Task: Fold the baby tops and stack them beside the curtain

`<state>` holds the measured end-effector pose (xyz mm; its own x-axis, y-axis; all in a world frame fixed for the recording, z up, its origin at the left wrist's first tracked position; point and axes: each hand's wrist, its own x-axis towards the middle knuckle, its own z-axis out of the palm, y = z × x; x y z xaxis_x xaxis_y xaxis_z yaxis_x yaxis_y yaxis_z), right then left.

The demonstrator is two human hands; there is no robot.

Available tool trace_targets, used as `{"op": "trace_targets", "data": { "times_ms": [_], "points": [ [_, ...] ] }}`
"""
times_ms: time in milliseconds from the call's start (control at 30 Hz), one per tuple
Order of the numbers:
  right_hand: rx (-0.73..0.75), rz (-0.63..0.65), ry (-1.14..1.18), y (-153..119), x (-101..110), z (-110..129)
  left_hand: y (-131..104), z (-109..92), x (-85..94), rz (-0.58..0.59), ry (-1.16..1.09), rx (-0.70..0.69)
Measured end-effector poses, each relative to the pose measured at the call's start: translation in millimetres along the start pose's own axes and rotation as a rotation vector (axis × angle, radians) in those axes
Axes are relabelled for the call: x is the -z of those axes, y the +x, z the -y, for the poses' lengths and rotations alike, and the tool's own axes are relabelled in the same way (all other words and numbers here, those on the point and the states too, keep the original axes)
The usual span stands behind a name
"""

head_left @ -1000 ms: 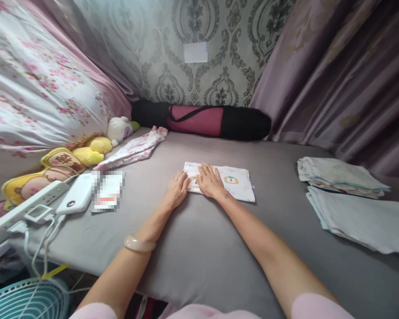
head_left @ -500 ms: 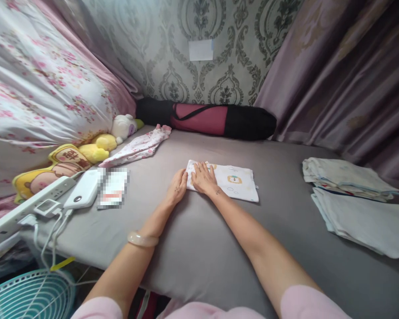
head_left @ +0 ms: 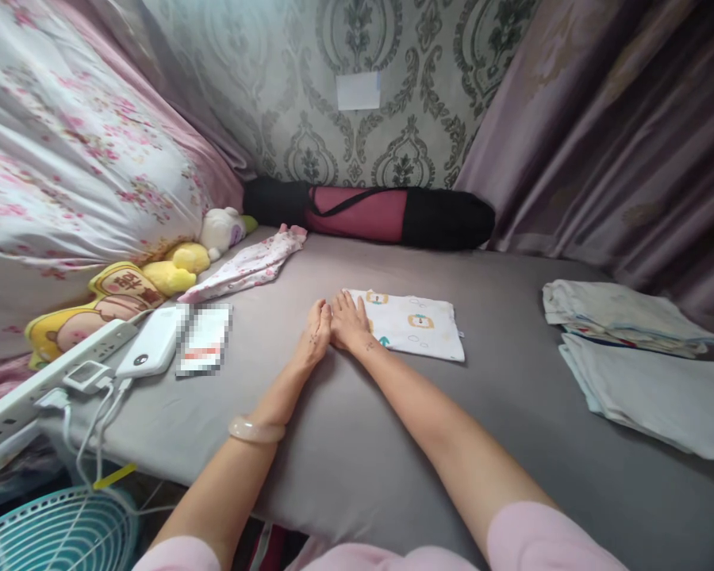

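Observation:
A folded white cloth garment (head_left: pixel 437 327) with orange animal prints lies flat on the grey bed sheet in front of me. Over its left end my right hand (head_left: pixel 350 321) rests palm down, fingers stretched out and flat. Beside that same end, my left hand (head_left: pixel 316 331) stands on its edge on the sheet with its fingers straight. The two hands are touching or nearly so, and hide the garment's left border. Neither of them grips anything.
Folded white cloths (head_left: pixel 624 317) lie in stacks at the right. A floral garment (head_left: pixel 250 266), plush toys (head_left: pixel 175 268), a white power bank (head_left: pixel 151 345) and a power strip (head_left: pixel 110 341) line the left. A black and red long bag (head_left: pixel 357 212) lies against the wall.
My right hand has slid left across the garment towards my left hand, uncovering more of the print. My left hand has shifted slightly left.

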<state>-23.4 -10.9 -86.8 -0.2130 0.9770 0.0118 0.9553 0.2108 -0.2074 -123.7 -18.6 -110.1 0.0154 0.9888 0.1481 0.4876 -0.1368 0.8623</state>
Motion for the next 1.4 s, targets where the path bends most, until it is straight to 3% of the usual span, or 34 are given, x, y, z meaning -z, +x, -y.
{"op": "trace_targets", "data": {
  "times_ms": [100,333,500,600,800,933,1033,1100,1233,1400],
  "points": [
    [0.046,0.033,0.087,-4,8,-9,-1,1,0.3,0.025,0.048,-0.056],
    [-0.080,-0.186,0.037,-34,27,-59,-5,-1,-8.0,0.046,0.349,-0.347],
    [-0.098,-0.003,0.085,-49,25,-81,-5,-31,-27.7,0.190,0.557,-0.454],
    [-0.101,0.043,0.113,-54,34,-91,0,-50,-37.5,0.251,0.592,-0.456],
    [-0.212,-0.182,0.017,-69,43,-112,6,-64,-58.2,0.217,0.660,-0.438],
    [-0.173,-0.084,0.000,-72,30,-115,7,-61,-74.8,0.317,0.723,-0.412],
    [-0.164,-0.041,0.004,-71,25,-115,11,-57,-77.9,0.406,0.757,-0.406],
    [-0.181,-0.073,0.003,-71,26,-117,13,-54,-75.2,0.372,0.769,-0.428],
    [-0.297,-0.194,-0.019,-73,28,-123,16,-46,-69.1,0.185,0.780,-0.381],
    [-0.368,-0.123,-0.008,-74,25,-131,19,-37,-67.9,0.234,0.789,-0.328]
  ]
}}
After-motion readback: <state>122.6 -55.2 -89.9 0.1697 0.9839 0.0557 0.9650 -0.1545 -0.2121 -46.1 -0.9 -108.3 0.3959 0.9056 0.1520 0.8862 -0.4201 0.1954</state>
